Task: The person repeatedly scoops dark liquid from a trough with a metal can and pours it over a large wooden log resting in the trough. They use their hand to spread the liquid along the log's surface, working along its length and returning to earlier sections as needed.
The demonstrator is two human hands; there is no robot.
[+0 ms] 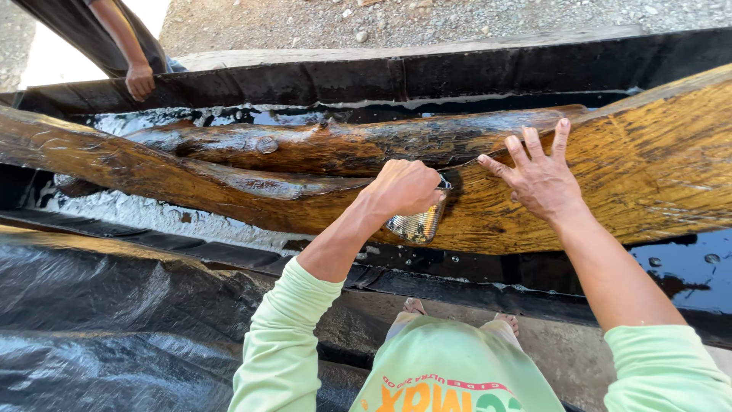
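Observation:
A long wet slab of wood (648,160) with a glossy brown surface lies across a black plastic-lined trough (473,76) holding dark liquid. My left hand (404,187) is closed around a small shiny metal can (415,226), held against the slab's near face. My right hand (540,177) rests flat on the slab with fingers spread, just right of the can. A second, darker log (343,145) lies behind the slab.
Another person's hand (139,79) hangs by the trough's far left corner. Black plastic sheeting (99,305) covers the near left. White foam (137,210) floats on the liquid. Gravel ground (427,19) lies beyond the trough. My feet (457,309) stand on concrete below.

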